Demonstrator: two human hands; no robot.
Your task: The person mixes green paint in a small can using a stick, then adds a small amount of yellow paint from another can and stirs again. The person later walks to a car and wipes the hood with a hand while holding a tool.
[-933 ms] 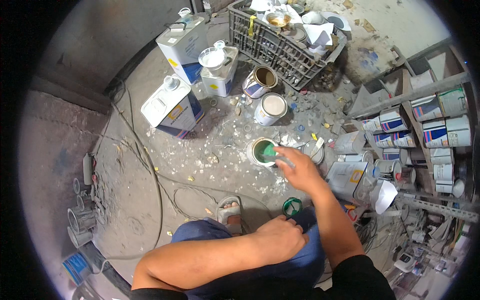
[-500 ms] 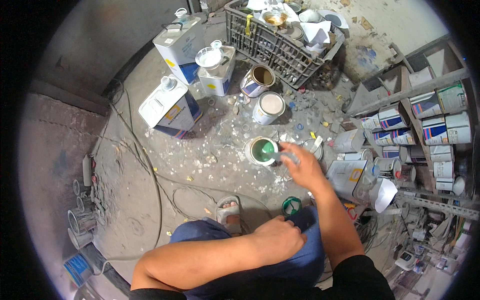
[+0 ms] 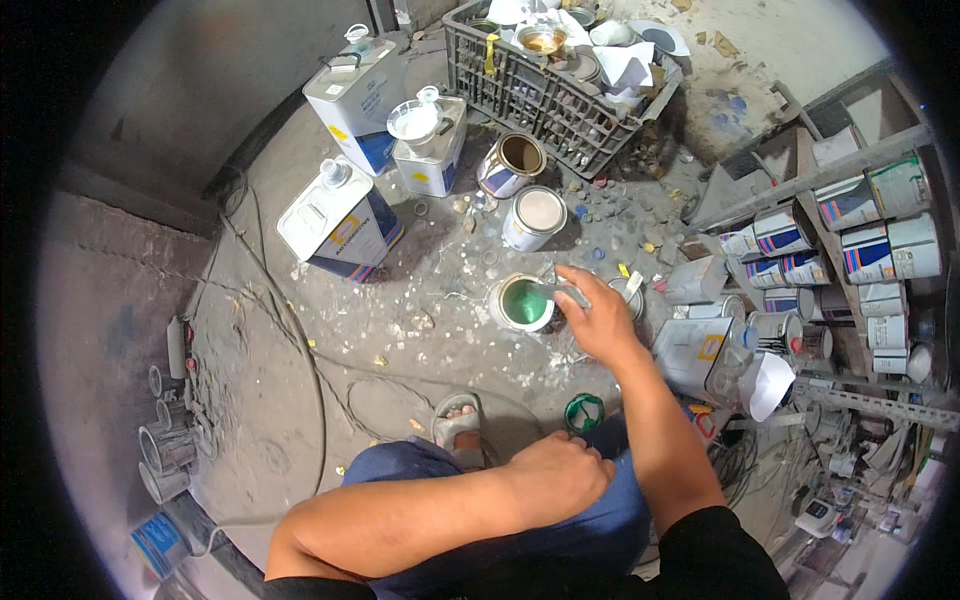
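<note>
My right hand (image 3: 600, 315) is closed round a flat grey stirring stick (image 3: 568, 292). The stick slants over the rim of a small open can (image 3: 497, 312) that stands on the floor with green paint (image 3: 525, 301) inside. My left hand (image 3: 562, 477) rests, fingers curled in, by my right knee; I see nothing in it. Near that knee lies a round lid (image 3: 584, 412) smeared with green. Beyond the paint can are a lidded can (image 3: 538, 212) and an open brown-lined can (image 3: 515, 165).
Metal jerrycans (image 3: 345, 222) stand to the left. A black plastic crate (image 3: 540, 90) full of cups and paper sits at the back. On the right are a shelf of paint cans (image 3: 868, 255) and a tin canister (image 3: 693, 352). A hose (image 3: 300, 340) crosses the dirty floor.
My right hand has shifted slightly up and left. The stirring stick now lies flatter across the can's right rim, and more of the green paint shows. My left hand stays in place.
</note>
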